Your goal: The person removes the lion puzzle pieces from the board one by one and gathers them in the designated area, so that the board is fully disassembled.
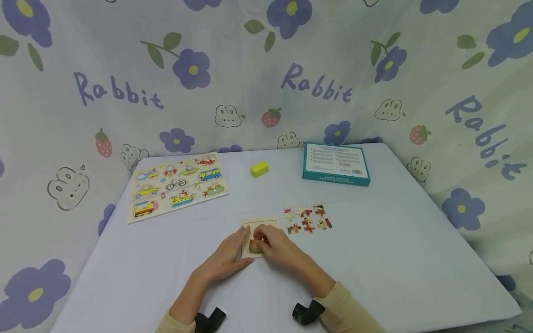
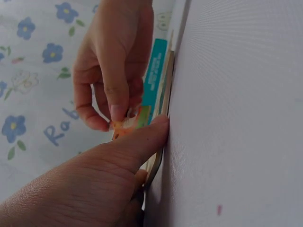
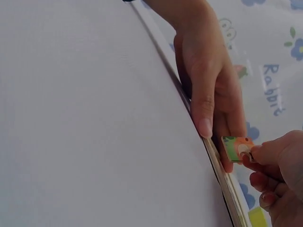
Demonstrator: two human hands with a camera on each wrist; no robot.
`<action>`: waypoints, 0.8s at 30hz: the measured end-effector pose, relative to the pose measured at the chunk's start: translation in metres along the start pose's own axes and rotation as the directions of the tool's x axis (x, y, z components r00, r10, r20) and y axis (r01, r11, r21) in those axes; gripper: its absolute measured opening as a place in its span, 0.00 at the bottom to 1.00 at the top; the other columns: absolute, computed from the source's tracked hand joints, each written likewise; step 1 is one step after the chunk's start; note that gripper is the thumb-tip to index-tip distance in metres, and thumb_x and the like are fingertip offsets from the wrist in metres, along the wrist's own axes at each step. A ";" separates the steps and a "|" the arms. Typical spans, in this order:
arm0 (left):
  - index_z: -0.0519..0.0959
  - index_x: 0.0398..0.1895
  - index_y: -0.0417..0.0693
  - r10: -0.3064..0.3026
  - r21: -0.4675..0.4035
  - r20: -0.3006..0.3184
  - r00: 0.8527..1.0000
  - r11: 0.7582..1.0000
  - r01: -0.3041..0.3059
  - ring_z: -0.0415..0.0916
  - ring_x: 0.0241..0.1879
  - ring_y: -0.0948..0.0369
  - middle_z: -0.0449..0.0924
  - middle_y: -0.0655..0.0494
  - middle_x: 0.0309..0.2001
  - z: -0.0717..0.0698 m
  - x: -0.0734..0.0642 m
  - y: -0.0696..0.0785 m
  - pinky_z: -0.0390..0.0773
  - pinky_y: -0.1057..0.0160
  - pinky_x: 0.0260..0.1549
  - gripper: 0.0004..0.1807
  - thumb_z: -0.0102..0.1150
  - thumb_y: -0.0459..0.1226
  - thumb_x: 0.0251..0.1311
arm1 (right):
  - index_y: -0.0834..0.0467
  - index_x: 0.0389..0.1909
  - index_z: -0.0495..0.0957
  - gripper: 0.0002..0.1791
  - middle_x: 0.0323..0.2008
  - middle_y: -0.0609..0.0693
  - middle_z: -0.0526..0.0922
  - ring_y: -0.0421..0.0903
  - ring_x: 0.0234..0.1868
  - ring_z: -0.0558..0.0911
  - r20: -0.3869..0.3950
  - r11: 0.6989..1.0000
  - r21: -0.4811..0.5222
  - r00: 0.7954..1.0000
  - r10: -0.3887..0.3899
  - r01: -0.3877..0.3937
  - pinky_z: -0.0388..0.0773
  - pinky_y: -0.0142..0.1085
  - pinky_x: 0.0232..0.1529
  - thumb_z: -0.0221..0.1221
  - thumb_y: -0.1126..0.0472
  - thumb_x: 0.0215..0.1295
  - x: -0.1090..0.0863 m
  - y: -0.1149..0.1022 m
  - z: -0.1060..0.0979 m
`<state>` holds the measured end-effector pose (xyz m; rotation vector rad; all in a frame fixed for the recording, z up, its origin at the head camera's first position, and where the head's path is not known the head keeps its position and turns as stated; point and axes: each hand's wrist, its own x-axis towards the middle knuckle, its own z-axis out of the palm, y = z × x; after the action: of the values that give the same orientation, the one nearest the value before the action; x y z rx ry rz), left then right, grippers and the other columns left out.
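Observation:
My right hand point(image 1: 276, 245) pinches a jigsaw puzzle piece point(image 3: 235, 149) between thumb and fingertips. The piece is orange and green, and it is held tilted just above the wooden puzzle tray point(image 1: 260, 222). My left hand point(image 1: 226, 256) lies along the tray's left side, its fingers straight and the thumb at the near edge, steadying contact with the frame. In the left wrist view the thumb crosses in front of part of the piece. My right hand hides much of the tray's inside in the head view.
Several loose puzzle pieces point(image 1: 308, 225) lie right of the tray in two rows. A vehicle puzzle board point(image 1: 176, 185) sits at the back left, a yellow block point(image 1: 259, 169) at the back middle. A teal box point(image 1: 336, 164) lies at the back right, before the patterned curtain.

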<state>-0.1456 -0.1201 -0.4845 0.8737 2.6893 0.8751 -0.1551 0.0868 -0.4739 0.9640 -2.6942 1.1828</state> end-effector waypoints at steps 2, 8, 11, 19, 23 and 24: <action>0.46 0.72 0.44 0.000 0.003 0.003 1.000 1.000 0.000 0.41 0.70 0.57 0.45 0.49 0.71 0.000 0.000 0.000 0.47 0.52 0.64 0.45 0.56 0.51 0.58 | 0.54 0.39 0.72 0.06 0.31 0.43 0.77 0.34 0.31 0.74 0.019 0.998 0.034 0.999 0.046 -0.047 0.74 0.27 0.34 0.57 0.65 0.62 -0.002 0.002 -0.006; 0.46 0.72 0.45 0.003 0.011 0.008 1.000 1.000 -0.003 0.39 0.70 0.59 0.45 0.51 0.71 0.000 -0.001 0.002 0.47 0.53 0.64 0.44 0.56 0.51 0.59 | 0.54 0.38 0.71 0.07 0.29 0.41 0.76 0.35 0.30 0.74 0.053 0.992 0.025 0.991 0.126 -0.127 0.74 0.28 0.32 0.58 0.65 0.61 -0.007 0.009 -0.026; 0.47 0.71 0.44 0.012 0.016 0.003 1.000 1.000 -0.012 0.39 0.70 0.59 0.46 0.52 0.71 0.000 -0.001 0.002 0.46 0.53 0.64 0.44 0.56 0.51 0.59 | 0.56 0.39 0.72 0.07 0.29 0.42 0.77 0.36 0.30 0.75 0.055 0.992 0.029 0.991 0.124 -0.126 0.74 0.29 0.31 0.58 0.67 0.61 -0.010 0.012 -0.035; 0.49 0.70 0.40 0.044 0.011 -0.016 0.999 0.999 -0.044 0.41 0.70 0.55 0.48 0.48 0.70 0.001 0.000 0.000 0.48 0.50 0.63 0.43 0.56 0.50 0.59 | 0.57 0.36 0.74 0.06 0.26 0.42 0.76 0.37 0.28 0.74 0.140 0.989 0.022 0.980 0.139 -0.144 0.73 0.30 0.30 0.57 0.69 0.60 -0.020 0.028 -0.054; 0.48 0.70 0.40 0.048 0.013 -0.012 0.999 0.999 -0.048 0.41 0.70 0.54 0.47 0.48 0.71 0.001 -0.001 0.000 0.47 0.50 0.63 0.44 0.56 0.50 0.59 | 0.57 0.35 0.74 0.06 0.26 0.42 0.76 0.37 0.28 0.74 0.153 0.989 0.026 0.978 0.142 -0.148 0.73 0.31 0.30 0.58 0.69 0.59 -0.025 0.036 -0.062; 0.48 0.71 0.40 0.046 0.013 -0.009 0.999 0.999 -0.046 0.40 0.70 0.55 0.47 0.48 0.71 0.001 -0.001 0.000 0.47 0.50 0.64 0.44 0.56 0.49 0.59 | 0.57 0.35 0.74 0.06 0.26 0.42 0.77 0.37 0.28 0.74 0.153 0.988 0.029 0.978 0.144 -0.150 0.73 0.31 0.30 0.58 0.69 0.59 -0.026 0.038 -0.063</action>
<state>-0.1451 -0.1203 -0.4853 0.9405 2.6955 0.8742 -0.1675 0.1630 -0.4607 0.9072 -2.9158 1.2424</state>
